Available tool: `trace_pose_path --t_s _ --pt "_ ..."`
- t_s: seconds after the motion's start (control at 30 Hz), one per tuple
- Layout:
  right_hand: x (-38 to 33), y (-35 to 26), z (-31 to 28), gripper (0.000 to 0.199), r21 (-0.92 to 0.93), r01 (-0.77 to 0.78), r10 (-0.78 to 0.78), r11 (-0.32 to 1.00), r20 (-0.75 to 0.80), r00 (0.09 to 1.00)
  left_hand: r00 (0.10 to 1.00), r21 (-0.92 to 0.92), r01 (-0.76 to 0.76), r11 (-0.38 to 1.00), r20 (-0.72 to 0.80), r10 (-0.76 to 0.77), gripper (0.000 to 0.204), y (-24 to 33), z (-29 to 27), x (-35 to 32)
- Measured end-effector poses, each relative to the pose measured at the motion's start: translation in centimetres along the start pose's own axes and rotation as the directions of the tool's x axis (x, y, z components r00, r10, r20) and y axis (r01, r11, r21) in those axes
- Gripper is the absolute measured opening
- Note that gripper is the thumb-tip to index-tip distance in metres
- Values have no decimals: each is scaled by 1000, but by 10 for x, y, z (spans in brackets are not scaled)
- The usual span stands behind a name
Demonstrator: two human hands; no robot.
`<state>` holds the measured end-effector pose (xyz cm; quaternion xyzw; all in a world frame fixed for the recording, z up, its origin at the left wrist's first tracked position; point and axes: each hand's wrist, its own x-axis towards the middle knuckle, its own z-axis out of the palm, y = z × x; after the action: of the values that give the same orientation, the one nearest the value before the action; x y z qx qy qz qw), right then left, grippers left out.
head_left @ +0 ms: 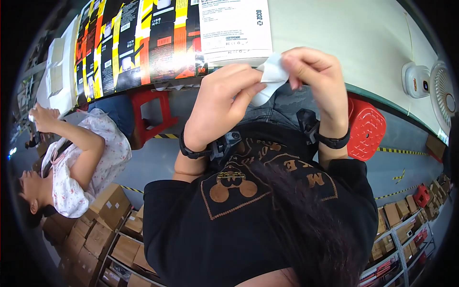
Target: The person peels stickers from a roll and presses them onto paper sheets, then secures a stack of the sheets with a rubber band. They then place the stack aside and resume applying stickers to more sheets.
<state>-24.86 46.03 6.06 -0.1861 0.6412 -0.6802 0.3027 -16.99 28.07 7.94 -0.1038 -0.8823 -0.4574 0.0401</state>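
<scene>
from the head view, i see the person's left hand [222, 100] and right hand [321, 81] each pinching a small white slip [274, 77] between thumb and fingers, right by the near edge of the pale table [334, 28]. just beyond lies a white printed panel [234, 31], beside black-and-yellow boxes [162, 45]; a red stool [367, 131] stands lower right.
</scene>
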Motion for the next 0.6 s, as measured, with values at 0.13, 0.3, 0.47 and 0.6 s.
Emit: trace_pose_path --t_s 0.13,0.3,0.47,0.6 --pt "7 -1 -2 16 314 340 -250 886 -295 922 986 -396 161 904 15 -168 20 -10 -12 -13" --pt "23 2 13 18 -370 636 -736 677 -323 595 976 -979 164 124 143 -164 42 -20 -20 -9" --pt "26 9 14 30 -722 595 -847 352 26 531 982 -808 157 -568 189 3 53 -38 -23 -2" --pt "25 9 9 38 -796 564 -858 221 116 501 964 -729 215 -650 263 24 47 -38 -26 -1"
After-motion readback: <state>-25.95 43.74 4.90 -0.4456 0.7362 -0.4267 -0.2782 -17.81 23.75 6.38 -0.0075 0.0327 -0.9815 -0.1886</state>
